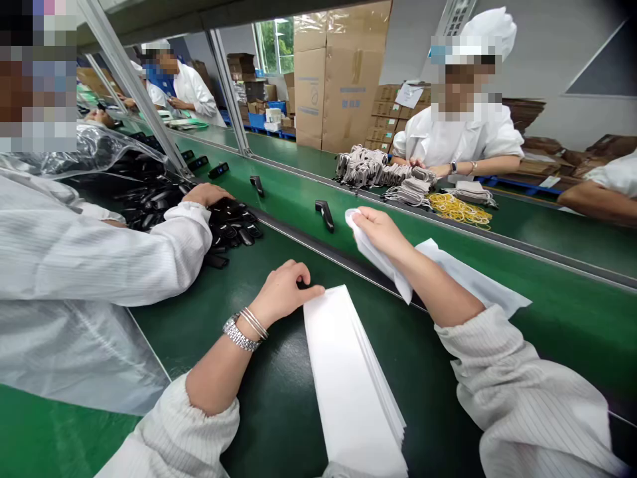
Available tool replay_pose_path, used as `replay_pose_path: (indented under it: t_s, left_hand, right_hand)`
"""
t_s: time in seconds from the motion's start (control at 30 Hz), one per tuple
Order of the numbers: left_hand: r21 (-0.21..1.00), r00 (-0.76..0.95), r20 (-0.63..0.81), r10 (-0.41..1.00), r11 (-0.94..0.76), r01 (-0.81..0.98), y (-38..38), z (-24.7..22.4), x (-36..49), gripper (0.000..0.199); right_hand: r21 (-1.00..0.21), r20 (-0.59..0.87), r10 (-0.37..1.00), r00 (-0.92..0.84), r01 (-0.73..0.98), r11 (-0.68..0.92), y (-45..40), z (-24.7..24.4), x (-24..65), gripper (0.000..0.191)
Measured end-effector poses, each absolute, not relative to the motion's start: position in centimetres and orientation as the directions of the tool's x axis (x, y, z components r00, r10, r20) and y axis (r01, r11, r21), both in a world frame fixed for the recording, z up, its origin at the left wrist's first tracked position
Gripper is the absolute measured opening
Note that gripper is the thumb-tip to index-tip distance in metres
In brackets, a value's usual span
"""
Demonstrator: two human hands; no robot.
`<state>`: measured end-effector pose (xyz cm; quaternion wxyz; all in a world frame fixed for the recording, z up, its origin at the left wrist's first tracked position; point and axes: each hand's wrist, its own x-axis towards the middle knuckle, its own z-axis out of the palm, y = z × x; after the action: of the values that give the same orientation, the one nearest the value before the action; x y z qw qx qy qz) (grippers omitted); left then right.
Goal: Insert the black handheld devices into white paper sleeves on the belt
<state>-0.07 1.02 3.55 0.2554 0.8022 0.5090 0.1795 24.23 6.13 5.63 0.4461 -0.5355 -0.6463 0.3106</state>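
Note:
My right hand (381, 232) pinches a folded edge of a white sheet (383, 255), which drapes down across the green belt to the right. My left hand (284, 292) rests with curled fingers beside a long stack of white paper sheets (348, 378), its thumb reaching the stack's near corner. It holds nothing. A metal bracelet watch (239, 334) circles my left wrist. Beyond my hands lie single black plastic devices (324, 214) on the belt. A co-worker's hand (206, 194) rests on a heap of similar black devices (229, 229).
A co-worker in white sits close on my left. Across the green conveyor (547, 239), behind a metal rail (448, 219), another person handles grey bundles (365, 167) near yellow rubber bands (460, 209). Cardboard boxes (338, 79) stand behind.

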Motion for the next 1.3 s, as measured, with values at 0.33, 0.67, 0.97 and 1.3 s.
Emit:
replay_pose_path:
  t_s: [0.33, 0.67, 0.97, 1.3]
  left_hand:
    - [0.5, 0.587, -0.072, 0.807, -0.48, 0.721, 0.8, 3.2, 0.3, 0.021]
    - [0.534, 0.56, 0.21, 0.802, -0.573, 0.621, 0.6, 2.7, 1.2, 0.014]
    - [0.529, 0.537, 0.399, 0.743, -0.665, 0.527, 0.5, 2.8, 1.3, 0.013]
    - [0.646, 0.318, 0.588, 0.744, -0.668, 0.369, -0.3, 3.5, 1.7, 0.011]
  right_hand:
    - [-0.412, 0.084, 0.995, 0.062, 0.911, -0.022, 15.8, 0.0, 22.5, 0.05]
    - [-0.998, 0.057, 0.998, 0.042, 0.002, 0.057, 11.9, 0.0, 22.9, 0.077]
    - [-0.961, 0.153, 0.971, -0.184, -0.255, 0.104, 2.8, 1.8, 21.9, 0.1]
    - [-0.997, 0.076, 0.879, -0.471, -0.028, 0.071, 0.0, 1.3, 19.6, 0.036]
